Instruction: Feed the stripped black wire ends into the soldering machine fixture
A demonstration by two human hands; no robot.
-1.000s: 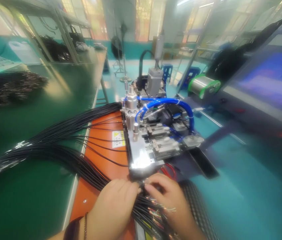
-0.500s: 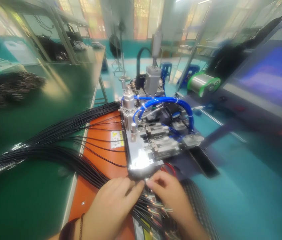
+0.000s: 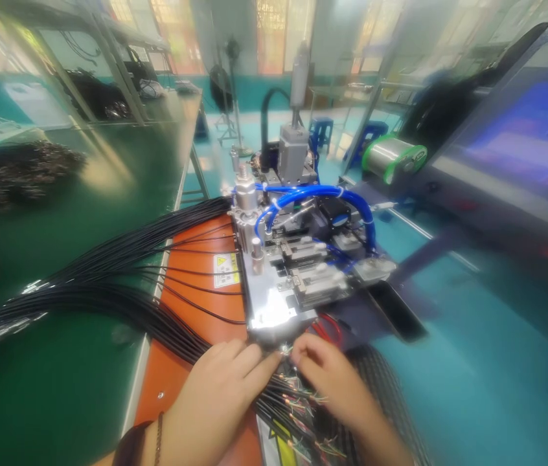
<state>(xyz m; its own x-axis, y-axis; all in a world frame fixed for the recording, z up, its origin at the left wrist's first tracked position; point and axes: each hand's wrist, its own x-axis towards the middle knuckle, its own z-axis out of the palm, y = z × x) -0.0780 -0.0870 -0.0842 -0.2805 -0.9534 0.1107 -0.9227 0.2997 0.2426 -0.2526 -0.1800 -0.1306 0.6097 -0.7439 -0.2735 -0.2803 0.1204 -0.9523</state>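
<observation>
The left hand (image 3: 232, 375) bends over black cables (image 3: 179, 340); the right hand (image 3: 325, 366) curls, finger and thumb close, pale wire tips (image 3: 285, 350) between the hands (whether either grips cannot be told). Probably springy, with delicate tips; best held behind them.

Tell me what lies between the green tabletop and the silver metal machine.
In the head view, a flat orange panel lies there, crossed by black cables in bundles and single strands and bearing a white-and-yellow warning label.
</observation>
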